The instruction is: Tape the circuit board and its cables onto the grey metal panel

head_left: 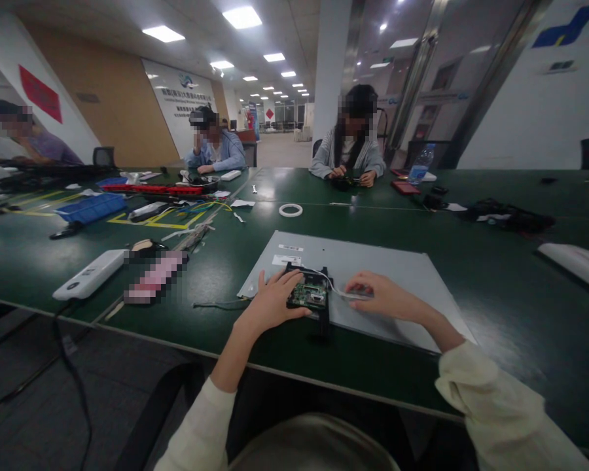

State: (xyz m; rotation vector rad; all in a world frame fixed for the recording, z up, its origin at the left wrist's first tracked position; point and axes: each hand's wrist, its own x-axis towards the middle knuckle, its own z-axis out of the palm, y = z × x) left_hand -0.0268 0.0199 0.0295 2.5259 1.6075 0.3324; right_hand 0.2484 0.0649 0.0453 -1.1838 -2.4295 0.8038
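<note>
A grey flat panel [402, 261] with white labels near its far left corner lies on the green table. On its left part rests a green circuit board [308, 296] in a black bracket [323, 322]. My left hand [269, 304] grips the board from the left, thumb along the near edge and fingers over the far edge. A white cable [336, 289] runs from the bracket's far side to my right hand [392, 297], which pinches it above the panel. My right fingertips are partly hidden. A thin dark cable [220, 305] extends left from under my left hand.
A white tape roll [290, 210] lies beyond the panel. Left are a white power bank [91, 275], a pink phone-like object [156, 278] and a blue tray [91, 208]. A water bottle [421, 165] stands at the far right. Several people sit around the table.
</note>
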